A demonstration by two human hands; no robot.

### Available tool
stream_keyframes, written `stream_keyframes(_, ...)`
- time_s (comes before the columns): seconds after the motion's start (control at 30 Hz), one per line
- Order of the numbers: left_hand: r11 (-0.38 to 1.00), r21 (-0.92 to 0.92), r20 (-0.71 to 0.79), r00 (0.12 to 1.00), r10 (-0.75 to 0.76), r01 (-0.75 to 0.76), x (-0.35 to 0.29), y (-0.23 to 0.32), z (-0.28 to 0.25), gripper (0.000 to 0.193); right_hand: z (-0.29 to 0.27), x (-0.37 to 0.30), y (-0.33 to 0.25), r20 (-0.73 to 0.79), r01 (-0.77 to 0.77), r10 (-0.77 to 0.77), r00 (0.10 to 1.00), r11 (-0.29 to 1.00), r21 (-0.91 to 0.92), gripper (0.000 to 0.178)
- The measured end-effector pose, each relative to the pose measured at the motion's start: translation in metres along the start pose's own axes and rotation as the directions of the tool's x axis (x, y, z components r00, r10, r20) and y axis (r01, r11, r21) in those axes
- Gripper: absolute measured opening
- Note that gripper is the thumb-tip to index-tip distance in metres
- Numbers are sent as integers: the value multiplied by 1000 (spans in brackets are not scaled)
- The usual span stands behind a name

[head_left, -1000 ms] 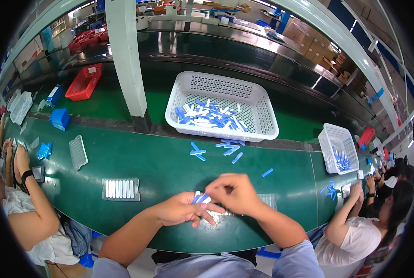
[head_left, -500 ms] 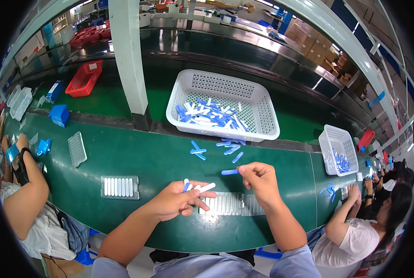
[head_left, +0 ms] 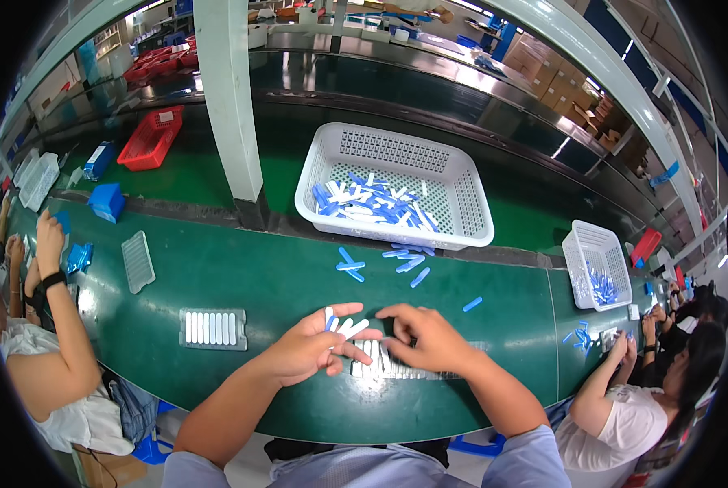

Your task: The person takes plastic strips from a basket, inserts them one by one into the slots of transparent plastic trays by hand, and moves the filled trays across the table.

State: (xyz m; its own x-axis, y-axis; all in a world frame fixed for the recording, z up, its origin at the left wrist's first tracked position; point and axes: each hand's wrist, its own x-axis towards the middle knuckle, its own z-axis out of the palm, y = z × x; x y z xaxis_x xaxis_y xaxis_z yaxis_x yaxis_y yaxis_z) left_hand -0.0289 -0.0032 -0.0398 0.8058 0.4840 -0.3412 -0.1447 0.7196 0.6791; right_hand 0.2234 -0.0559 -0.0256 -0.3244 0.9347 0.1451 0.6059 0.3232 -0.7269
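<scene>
My left hand [head_left: 311,346] holds a small fan of slim round-ended strips [head_left: 347,328], white ones and one with a blue side, between thumb and fingers. Its other fingers are spread. Close by on the right, my right hand [head_left: 429,342] hovers palm down over a clear slotted tray [head_left: 417,372], fingers bent and apart, thumb near the white strips. A few white strips [head_left: 373,358] stand in the tray's left slots; my right hand covers part of the tray. One blue strip [head_left: 472,303] lies on the green table to the right.
A white basket [head_left: 396,142] of blue and white strips stands ahead, loose blue strips [head_left: 350,266] before it. To the left are a filled clear tray [head_left: 213,346] and another clear tray [head_left: 138,262]. A pillar [head_left: 227,106] rises behind. Co-workers sit on both sides.
My right hand has let go of the blue strip, now lying on the table to the right, and has moved left to the tray. White strips now show in its left slots.
</scene>
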Motion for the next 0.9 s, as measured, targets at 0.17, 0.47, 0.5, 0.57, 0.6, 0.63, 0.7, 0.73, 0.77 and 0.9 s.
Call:
stream_keyframes(0.17,994,105,57,998,-10,4,1,-9,6,64,7,5,-16,-31,-55,67,997,958,283,20)
stream_keyframes(0.47,980,140,197,966,-169,143,1,-11,-5,43,3,4,-10,110,579,-598,794,689,-436,20)
stream_keyframes(0.5,988,102,228,964,-138,117,-3,-7,-2,38,0,1,-7,111,578,-597,795,688,-438,20)
stream_keyframes(0.57,994,61,260,960,-105,92,-2,-5,-2,34,-2,-4,-2,45,625,-738,673,536,-568,28)
stream_keyframes(0.6,983,166,235,965,-115,77,0,-7,-5,35,-4,-2,-4,46,628,-739,672,535,-565,28)
stream_keyframes(0.63,961,269,208,970,-124,65,1,-8,-7,36,-7,1,-8,28,589,-685,728,604,-538,30)
stream_keyframes(0.7,967,253,171,982,-82,37,3,-14,-9,35,-5,-1,-7,13,542,-624,781,668,-510,32)
stream_keyframes(0.73,971,240,138,990,-41,7,4,-16,-9,34,2,-7,-1,-167,314,-350,922,926,-211,32)
stream_keyframes(0.77,970,241,139,989,-40,6,5,-15,-8,34,8,-11,2,-231,39,-4,973,988,149,32)
stream_keyframes(0.9,968,249,129,992,-4,-29,3,-13,3,33,16,-15,-12,-52,-162,200,978,900,404,28)
